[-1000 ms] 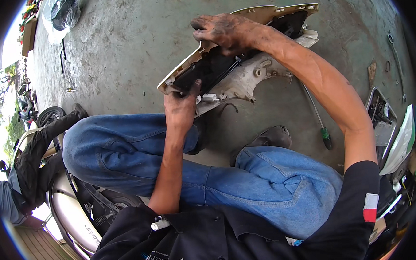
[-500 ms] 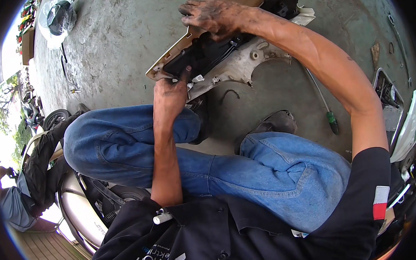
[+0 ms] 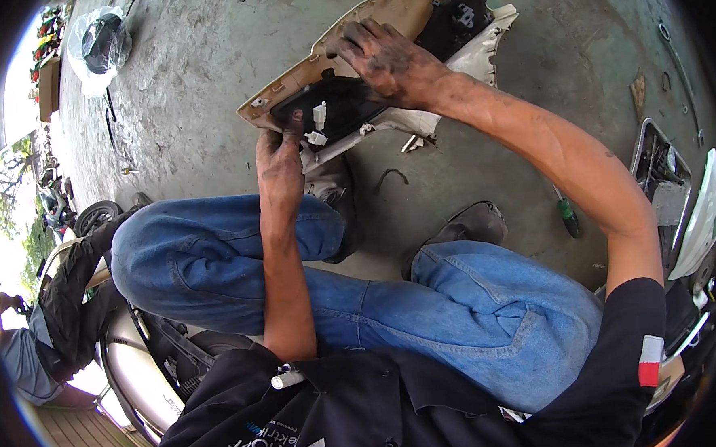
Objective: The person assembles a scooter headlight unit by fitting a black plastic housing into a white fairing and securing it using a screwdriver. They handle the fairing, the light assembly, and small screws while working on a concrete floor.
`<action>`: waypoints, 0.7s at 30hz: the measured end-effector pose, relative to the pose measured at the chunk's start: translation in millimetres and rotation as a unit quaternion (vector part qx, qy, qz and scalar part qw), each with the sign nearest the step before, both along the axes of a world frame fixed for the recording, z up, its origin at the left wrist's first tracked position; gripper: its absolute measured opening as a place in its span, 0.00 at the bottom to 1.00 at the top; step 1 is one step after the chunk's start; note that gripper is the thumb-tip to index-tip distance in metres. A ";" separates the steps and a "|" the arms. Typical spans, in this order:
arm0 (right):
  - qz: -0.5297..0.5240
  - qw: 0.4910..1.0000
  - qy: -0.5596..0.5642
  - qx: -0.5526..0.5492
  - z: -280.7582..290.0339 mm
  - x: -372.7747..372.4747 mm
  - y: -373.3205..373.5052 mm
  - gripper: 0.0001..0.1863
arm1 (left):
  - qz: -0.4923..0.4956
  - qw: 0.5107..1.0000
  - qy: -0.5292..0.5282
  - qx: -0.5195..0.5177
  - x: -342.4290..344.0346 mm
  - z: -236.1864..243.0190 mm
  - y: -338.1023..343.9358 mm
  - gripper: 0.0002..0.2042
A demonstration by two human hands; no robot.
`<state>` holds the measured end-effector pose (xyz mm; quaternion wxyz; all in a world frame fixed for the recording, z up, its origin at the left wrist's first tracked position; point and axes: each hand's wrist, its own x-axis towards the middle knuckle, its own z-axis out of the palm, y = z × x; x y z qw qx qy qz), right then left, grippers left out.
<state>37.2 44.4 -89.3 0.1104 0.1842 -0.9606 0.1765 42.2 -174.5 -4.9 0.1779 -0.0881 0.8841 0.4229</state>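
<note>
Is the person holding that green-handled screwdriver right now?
No, the green-handled screwdriver lies on the floor, to the right of the right shoe.

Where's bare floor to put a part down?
Widest: floor between the bag and the panel. Another: beyond the right forearm, between the panel and the brown scrap. Tighter: between the shoes, where a black strip lies. Crowded: far right, around the white cover, and lower left, by the scooter.
</note>
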 end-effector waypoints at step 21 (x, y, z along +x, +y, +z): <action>-0.021 0.892 -0.186 -0.412 -9.8 36.4 5.1 0.21 | -0.039 0.990 0.105 0.089 8.5 -14.6 18.5 0.12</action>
